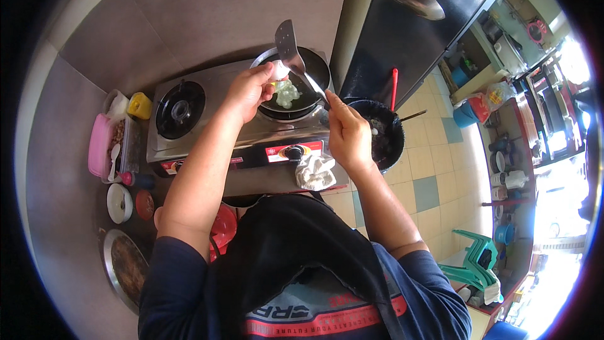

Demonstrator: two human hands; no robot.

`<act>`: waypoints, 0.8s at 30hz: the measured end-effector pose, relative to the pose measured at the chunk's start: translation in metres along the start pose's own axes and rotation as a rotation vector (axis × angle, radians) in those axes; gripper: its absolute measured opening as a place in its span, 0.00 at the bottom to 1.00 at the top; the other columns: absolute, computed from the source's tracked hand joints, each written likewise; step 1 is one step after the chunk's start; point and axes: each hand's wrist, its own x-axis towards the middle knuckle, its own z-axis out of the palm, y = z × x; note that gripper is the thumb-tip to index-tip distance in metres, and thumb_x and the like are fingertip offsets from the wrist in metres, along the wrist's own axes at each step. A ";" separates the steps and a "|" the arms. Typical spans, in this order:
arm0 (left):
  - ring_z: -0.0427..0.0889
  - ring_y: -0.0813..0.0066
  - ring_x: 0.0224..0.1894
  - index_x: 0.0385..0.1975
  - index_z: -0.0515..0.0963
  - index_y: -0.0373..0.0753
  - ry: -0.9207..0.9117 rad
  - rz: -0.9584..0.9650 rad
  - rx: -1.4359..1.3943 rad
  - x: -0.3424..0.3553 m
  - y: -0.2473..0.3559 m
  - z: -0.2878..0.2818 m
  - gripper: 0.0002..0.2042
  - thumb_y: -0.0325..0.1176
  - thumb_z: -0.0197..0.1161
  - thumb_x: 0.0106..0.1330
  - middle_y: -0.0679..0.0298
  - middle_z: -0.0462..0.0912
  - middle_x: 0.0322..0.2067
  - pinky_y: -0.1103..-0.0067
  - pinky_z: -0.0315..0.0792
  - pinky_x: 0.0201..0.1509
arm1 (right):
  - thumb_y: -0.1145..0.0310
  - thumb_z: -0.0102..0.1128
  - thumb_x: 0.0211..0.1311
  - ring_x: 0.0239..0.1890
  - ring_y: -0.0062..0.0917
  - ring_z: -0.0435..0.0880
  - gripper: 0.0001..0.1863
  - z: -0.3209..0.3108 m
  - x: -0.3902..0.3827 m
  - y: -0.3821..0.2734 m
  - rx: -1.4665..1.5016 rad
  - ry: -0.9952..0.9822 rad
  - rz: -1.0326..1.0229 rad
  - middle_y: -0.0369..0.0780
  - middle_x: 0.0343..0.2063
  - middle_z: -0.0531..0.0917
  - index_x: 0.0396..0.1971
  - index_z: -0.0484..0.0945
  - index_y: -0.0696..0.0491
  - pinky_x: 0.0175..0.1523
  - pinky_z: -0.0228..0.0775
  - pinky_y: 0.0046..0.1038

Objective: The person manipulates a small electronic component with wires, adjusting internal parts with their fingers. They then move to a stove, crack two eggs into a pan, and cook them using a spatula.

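Observation:
Over the frying pan (319, 70) on the right burner, my left hand (247, 93) is closed around a white egg (279, 70), apparently cracked. Translucent egg white with a bit of yolk (288, 93) shows just below it, at the pan; whether it still hangs from the shell I cannot tell. My right hand (350, 133) grips the handle of a metal slotted turner (287, 43). Its blade points up and away, right beside the egg, and its shaft crosses above the pan. My left fingers partly hide the pan's near left side.
The steel two-burner stove (220, 110) has a bare left burner (180, 108). A crumpled white cloth (316, 172) lies at its front edge. To the right sits a dark wok (385, 145) with a red-handled utensil (394, 88). Tubs and bowls (119, 203) stand at left.

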 end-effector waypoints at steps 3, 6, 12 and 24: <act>0.75 0.85 0.33 0.56 0.85 0.38 0.003 0.049 0.085 0.006 -0.003 -0.001 0.17 0.45 0.63 0.83 0.66 0.90 0.46 0.82 0.70 0.39 | 0.72 0.59 0.76 0.35 0.44 0.91 0.19 0.004 0.017 0.004 0.035 -0.010 0.050 0.50 0.34 0.89 0.63 0.85 0.51 0.42 0.82 0.40; 0.75 0.84 0.34 0.57 0.85 0.37 0.046 0.031 0.167 0.022 0.001 0.003 0.17 0.44 0.64 0.82 0.68 0.89 0.45 0.82 0.71 0.40 | 0.68 0.61 0.74 0.34 0.42 0.92 0.15 0.007 0.048 0.010 0.204 0.004 0.294 0.52 0.31 0.89 0.54 0.86 0.59 0.42 0.80 0.37; 0.76 0.82 0.39 0.58 0.86 0.35 -0.034 0.066 0.305 0.065 0.012 0.024 0.17 0.41 0.66 0.81 0.69 0.87 0.44 0.81 0.72 0.43 | 0.59 0.76 0.59 0.33 0.28 0.88 0.21 0.030 0.156 0.043 0.075 -0.219 0.202 0.45 0.30 0.91 0.46 0.91 0.59 0.43 0.80 0.32; 0.84 0.79 0.32 0.52 0.91 0.34 0.101 0.093 0.630 0.100 0.003 0.049 0.15 0.39 0.70 0.76 0.64 0.90 0.34 0.77 0.80 0.40 | 0.59 0.75 0.49 0.35 0.41 0.94 0.20 0.057 0.181 0.100 0.119 -0.315 0.163 0.52 0.30 0.91 0.40 0.93 0.56 0.46 0.84 0.37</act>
